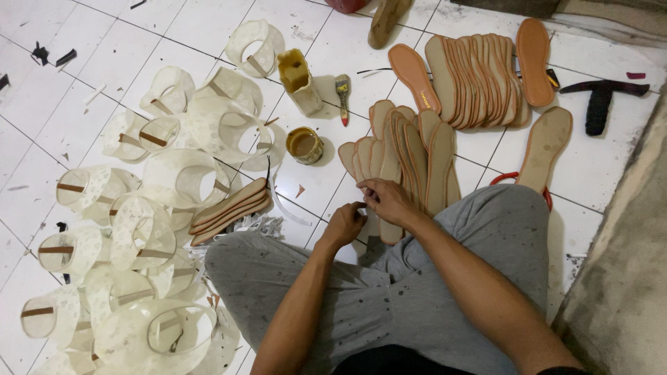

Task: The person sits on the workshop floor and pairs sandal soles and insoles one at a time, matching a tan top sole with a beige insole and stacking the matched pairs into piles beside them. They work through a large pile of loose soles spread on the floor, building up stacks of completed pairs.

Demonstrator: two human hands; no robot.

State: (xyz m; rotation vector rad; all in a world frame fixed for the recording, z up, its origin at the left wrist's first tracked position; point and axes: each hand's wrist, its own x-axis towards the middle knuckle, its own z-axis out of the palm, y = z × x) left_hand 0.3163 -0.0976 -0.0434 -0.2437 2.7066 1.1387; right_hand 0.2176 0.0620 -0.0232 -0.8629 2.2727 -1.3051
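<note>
My left hand [343, 223] and my right hand [388, 200] meet just above my grey-trousered knees [445, 278], fingers curled at the near end of a fanned row of tan shoe insoles [406, 160] lying on the white tiled floor. The right hand's fingers touch the near ends of these insoles. The left hand is closed; what it pinches is hidden. A second overlapping row of orange-edged insoles [476, 80] lies farther away.
Several cream lace shoe uppers [142, 229] are piled at left, with a small stack of insoles [229, 210] beside them. A glue tin [304, 144], a glue-stained container [299, 80] and a brush [342, 97] stand ahead. A dark hammer [601, 97] lies at right by a concrete ledge.
</note>
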